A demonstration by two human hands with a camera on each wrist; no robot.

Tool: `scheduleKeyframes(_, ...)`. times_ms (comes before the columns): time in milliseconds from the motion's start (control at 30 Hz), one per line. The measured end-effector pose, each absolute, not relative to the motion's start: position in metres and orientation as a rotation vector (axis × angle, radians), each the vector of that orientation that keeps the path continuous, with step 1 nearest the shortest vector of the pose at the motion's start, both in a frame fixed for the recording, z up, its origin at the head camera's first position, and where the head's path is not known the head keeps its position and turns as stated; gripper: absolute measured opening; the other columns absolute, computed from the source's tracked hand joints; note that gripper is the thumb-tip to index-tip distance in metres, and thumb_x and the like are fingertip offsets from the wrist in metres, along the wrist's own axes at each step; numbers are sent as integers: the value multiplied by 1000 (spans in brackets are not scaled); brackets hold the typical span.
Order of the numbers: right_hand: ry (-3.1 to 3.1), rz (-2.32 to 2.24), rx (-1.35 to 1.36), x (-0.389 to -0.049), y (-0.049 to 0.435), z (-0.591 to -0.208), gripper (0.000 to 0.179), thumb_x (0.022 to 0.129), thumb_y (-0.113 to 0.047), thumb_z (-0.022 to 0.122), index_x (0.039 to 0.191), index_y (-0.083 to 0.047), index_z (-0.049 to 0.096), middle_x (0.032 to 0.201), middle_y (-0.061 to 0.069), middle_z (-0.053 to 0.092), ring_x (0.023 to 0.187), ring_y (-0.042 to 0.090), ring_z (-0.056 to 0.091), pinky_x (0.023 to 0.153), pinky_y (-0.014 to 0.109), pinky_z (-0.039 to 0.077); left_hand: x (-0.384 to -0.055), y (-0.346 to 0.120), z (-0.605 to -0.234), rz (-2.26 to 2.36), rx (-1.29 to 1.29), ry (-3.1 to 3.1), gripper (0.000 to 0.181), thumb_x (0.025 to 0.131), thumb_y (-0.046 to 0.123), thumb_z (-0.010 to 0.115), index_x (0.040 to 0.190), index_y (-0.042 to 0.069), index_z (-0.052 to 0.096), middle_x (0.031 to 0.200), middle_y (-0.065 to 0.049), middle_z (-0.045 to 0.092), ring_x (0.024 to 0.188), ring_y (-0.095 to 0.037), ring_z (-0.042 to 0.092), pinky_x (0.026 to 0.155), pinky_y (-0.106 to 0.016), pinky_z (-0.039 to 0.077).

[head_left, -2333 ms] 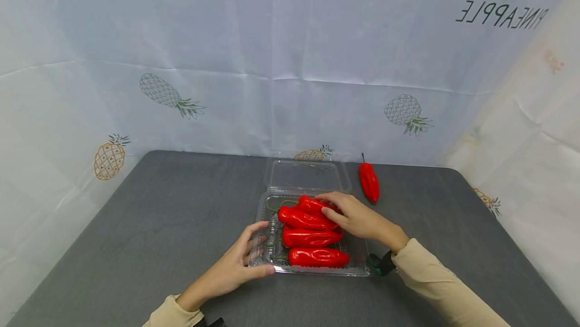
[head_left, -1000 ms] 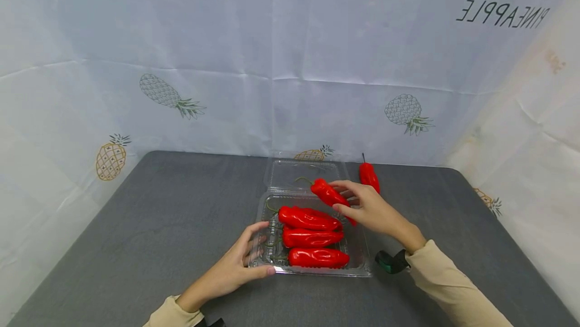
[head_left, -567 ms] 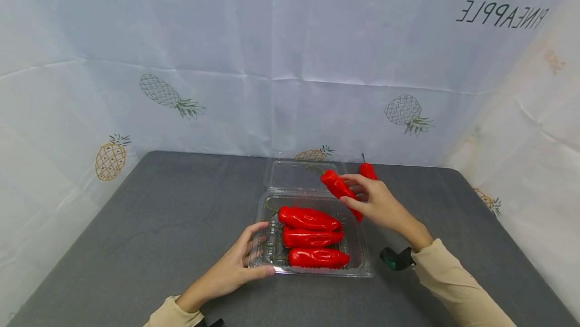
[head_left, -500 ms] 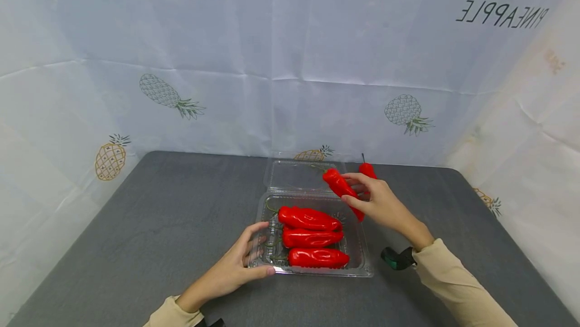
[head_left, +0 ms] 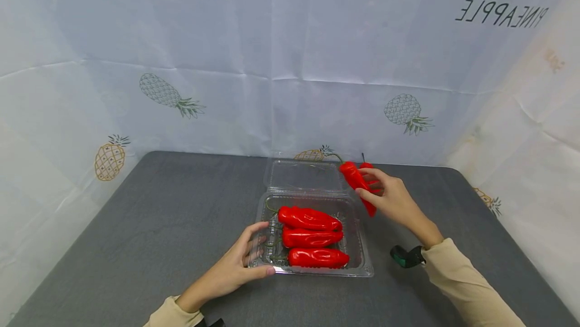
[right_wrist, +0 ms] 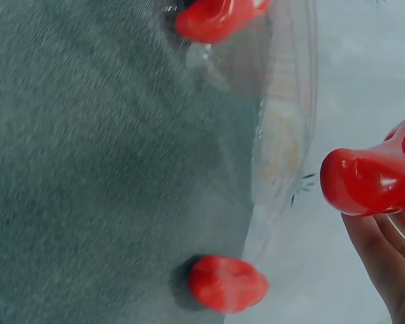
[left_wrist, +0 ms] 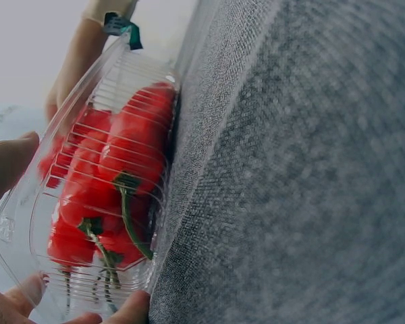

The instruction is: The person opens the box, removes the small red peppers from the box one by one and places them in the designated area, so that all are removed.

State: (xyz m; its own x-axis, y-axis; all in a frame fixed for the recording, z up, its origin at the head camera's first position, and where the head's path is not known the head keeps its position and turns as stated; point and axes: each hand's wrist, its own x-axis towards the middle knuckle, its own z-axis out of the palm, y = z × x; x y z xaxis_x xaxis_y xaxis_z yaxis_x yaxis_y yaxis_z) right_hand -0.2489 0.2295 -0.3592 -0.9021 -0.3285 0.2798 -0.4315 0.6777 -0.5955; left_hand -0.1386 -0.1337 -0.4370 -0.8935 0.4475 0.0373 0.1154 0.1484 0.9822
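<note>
My right hand (head_left: 393, 200) pinches a red pepper (head_left: 352, 176) between thumb and fingers, raised above the table just right of the container; its green stem points up and back. A clear plastic clamshell container (head_left: 360, 256) lies with its lid folded back. Three red peppers show in it, one behind another: front (head_left: 318, 258), middle (head_left: 312, 238) and rear (head_left: 310, 218). My left hand (head_left: 228, 266) grips the container's left end, thumb at the front corner. In the left wrist view the pepper stems (left_wrist: 127, 216) point toward this hand.
Another red pepper (right_wrist: 226, 283) lies on the table right of the lid, largely hidden behind the right hand in the head view. The clear lid (head_left: 303, 176) reaches the table's back edge. A pineapple-print curtain (head_left: 290, 65) hangs behind the grey table (head_left: 172, 216).
The right hand has lifted the rearmost pepper out of the container and carried it right and back, toward the loose pepper. The left hand and container have stayed in place.
</note>
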Motion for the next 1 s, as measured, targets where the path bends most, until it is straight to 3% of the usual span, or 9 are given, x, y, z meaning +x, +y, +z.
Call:
scheduleKeyframes(400, -2783, 997, 452, -260, 256, -365, 54, 96, -19, 66, 142, 0, 46, 128, 30, 60, 102, 45, 68, 80, 54, 61, -141, -135, -436, 1803, 543, 2161, 86, 87, 14, 75, 152, 9, 20, 163, -17, 15, 148, -45, 26, 115, -53, 35)
scheduleKeyframes(1000, -2877, 919, 278, -278, 283, -377, 56, 98, -18, 57, 146, 5, 39, 134, 35, 54, 108, 51, 64, 80, 56, 60, -142, -135, -435, 1785, 518, 2166, 86, 88, 17, 76, 152, 10, 20, 163, -16, 16, 148, -45, 26, 115, -56, 34)
